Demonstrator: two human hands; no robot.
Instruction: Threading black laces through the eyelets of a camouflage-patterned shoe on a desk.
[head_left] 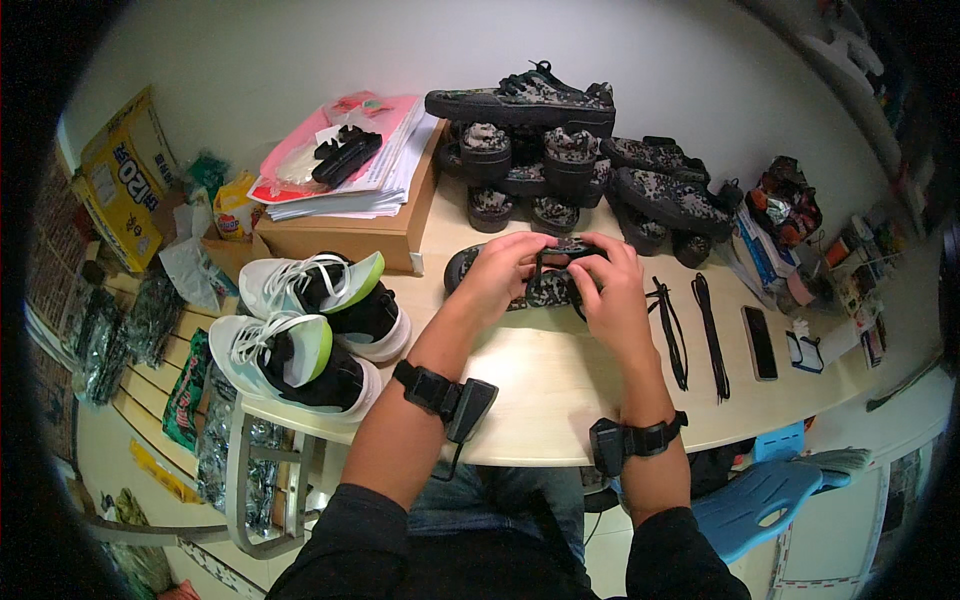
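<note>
On the table before me lies a black-and-grey camouflage shoe (547, 291), its toe to the left, partly covered by my hands. My left hand (503, 272) is closed at the shoe's lacing, thumb and fingers pinching a black shoelace (541, 258). From the other side my right hand (612, 288) is closed too, its fingertips bent in at the lace by the shoe's opening. The fingers hide part of the lacing. Two bundles of black laces, a looped one (670, 338) and a longer one (711, 345), lie to the right of my right hand.
Several camouflage shoes (520, 105) are stacked at the back. White sneakers (290, 365) stand left, near a cardboard box (340, 240) bearing papers. A phone (759, 343) lies at right. Below the table's right edge is a blue plastic stool (755, 505).
</note>
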